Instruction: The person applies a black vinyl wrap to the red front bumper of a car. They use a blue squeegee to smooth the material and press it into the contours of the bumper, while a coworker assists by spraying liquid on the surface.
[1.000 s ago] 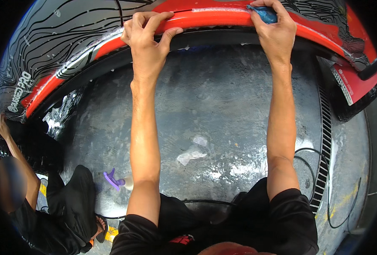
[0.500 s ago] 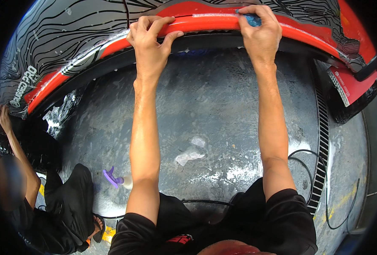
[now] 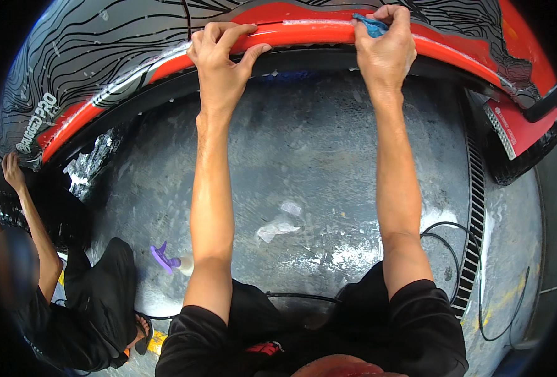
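A red car body edge (image 3: 303, 34) curves across the top, below a grey panel with black wavy lines (image 3: 127, 38). My left hand (image 3: 219, 56) rests on the red edge, fingers bent and thumb apart, with nothing seen in it. Farther right, my right hand (image 3: 385, 53) grips a crumpled blue cloth (image 3: 371, 26) and presses it near a whitish streak (image 3: 316, 22) along the red edge. The palm and the fingertips under the cloth are partly hidden.
A co-worker in black (image 3: 71, 314) crouches at left, hands on the car's far left end. On the wet grey floor lie a purple-headed spray bottle (image 3: 168, 259), crumpled clear film (image 3: 278, 229) and a black hose (image 3: 457, 251). A drain grate (image 3: 475, 201) runs at right.
My right hand has shifted slightly, and more of the blue cloth shows above its fingers. My left hand stays in place on the red edge. The co-worker's hands have moved slightly right.
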Demonstrator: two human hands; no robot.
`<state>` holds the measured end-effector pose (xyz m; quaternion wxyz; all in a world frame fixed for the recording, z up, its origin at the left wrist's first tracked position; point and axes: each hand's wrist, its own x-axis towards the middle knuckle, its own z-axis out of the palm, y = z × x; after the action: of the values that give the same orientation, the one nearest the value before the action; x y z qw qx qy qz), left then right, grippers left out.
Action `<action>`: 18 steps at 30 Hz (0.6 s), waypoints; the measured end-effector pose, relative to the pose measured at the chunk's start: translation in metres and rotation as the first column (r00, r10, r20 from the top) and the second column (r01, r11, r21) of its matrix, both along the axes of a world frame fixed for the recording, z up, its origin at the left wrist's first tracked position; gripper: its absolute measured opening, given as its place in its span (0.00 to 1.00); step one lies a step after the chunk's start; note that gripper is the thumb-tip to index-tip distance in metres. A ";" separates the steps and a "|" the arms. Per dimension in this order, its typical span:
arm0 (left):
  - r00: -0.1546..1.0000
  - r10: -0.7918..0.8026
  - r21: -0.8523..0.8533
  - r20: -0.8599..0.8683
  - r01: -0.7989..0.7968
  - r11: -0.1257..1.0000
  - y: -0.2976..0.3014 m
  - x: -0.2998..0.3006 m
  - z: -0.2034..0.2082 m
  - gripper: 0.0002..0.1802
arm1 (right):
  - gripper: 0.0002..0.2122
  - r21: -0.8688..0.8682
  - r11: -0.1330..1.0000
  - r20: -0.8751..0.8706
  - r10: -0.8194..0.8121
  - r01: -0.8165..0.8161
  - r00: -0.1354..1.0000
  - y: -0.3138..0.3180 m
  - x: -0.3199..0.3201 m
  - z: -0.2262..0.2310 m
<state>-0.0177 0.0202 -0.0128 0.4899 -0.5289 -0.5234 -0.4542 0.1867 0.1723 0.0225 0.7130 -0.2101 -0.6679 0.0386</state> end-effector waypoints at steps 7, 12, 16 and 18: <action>0.999 -0.035 -0.004 0.009 0.036 0.999 0.009 0.004 0.004 0.21 | 0.14 0.389 0.887 0.123 -0.319 0.251 0.940 -0.013 -0.058 -0.020; 0.998 0.052 -0.016 -0.025 -0.052 0.999 -0.014 -0.009 0.004 0.21 | 0.23 -0.145 0.988 0.074 0.060 -0.048 0.995 -0.004 0.004 0.001; 0.999 0.013 0.021 -0.035 -0.013 1.000 -0.012 -0.016 0.002 0.21 | 0.14 0.014 0.999 -0.043 -0.048 0.048 0.998 0.008 0.004 -0.006; 0.999 0.029 0.016 -0.017 -0.028 0.999 -0.011 -0.011 0.004 0.21 | 0.13 0.118 0.993 -0.062 -0.024 0.032 0.998 -0.009 -0.020 -0.006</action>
<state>-0.0288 0.0090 -0.0085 0.5051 -0.5212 -0.5230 -0.4468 0.1671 0.1637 0.0165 0.7447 -0.1754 -0.6440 -0.0049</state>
